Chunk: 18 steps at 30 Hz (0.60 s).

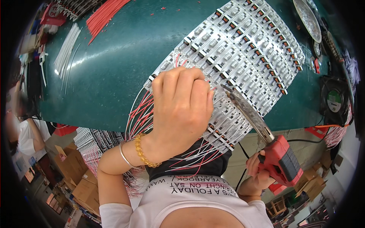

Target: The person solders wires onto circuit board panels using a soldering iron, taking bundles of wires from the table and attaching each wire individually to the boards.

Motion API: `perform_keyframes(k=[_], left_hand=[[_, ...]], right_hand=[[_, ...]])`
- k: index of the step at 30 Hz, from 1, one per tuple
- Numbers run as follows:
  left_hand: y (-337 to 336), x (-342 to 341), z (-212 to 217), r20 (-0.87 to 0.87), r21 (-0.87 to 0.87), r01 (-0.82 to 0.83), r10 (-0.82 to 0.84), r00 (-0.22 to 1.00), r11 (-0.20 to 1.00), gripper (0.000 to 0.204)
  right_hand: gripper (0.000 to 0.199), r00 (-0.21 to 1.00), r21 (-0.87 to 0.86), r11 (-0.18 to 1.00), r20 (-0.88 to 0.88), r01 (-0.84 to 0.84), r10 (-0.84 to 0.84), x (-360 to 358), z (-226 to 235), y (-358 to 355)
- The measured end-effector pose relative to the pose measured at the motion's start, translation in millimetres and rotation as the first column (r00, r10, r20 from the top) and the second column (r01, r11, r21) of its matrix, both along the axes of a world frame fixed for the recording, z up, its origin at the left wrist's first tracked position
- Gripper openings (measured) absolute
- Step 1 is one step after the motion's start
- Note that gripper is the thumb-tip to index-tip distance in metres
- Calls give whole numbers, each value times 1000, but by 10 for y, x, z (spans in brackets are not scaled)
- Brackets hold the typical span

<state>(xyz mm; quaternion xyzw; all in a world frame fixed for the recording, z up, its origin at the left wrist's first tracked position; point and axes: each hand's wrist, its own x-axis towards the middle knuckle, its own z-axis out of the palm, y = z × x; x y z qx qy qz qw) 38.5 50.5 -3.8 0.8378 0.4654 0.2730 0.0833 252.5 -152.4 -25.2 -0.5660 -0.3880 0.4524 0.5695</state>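
Dark green workbench [114, 68] fills most of the view, and a big panel of small white circuit boards [243, 49] is spread over its near edge, each board carrying a little black-and-orange part. Left hand [181, 110] sits on the near-left corner of that panel, fingers curled in tight and pressed down on the boards; can't tell if they're pinching one of the wires underneath. Red and white wires [138, 114] fan out from the panel's near edge, right beside the wrist. Right hand [255, 167] is below the panel's near-right side, fingers wrapped round the red grip of a soldering gun [266, 136], whose metal barrel slants up so the tip touches the panel just right of the left hand. Far left of the panel lie a bundle of red wire pieces [102, 15] and a bundle of white ones [66, 49]. Cardboard boxes [76, 174] sit on the floor below the bench; contents too blurry to call.
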Motion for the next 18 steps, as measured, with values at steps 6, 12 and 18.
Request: perform_keyframes(k=[6, 12, 18], left_hand=[[8, -15, -5, -11, 17, 5, -5, 1000, 1000, 19], [113, -117, 144, -13, 83, -19, 20, 1000, 996, 19], [1370, -746, 153, -415, 432, -174, 367, 832, 885, 24]], right_hand=[[72, 994, 10, 1000, -108, -6, 7, -237, 288, 431], [69, 985, 86, 994, -149, -74, 86, -177, 242, 466], [66, 994, 116, 993, -108, -13, 26, -151, 252, 520]])
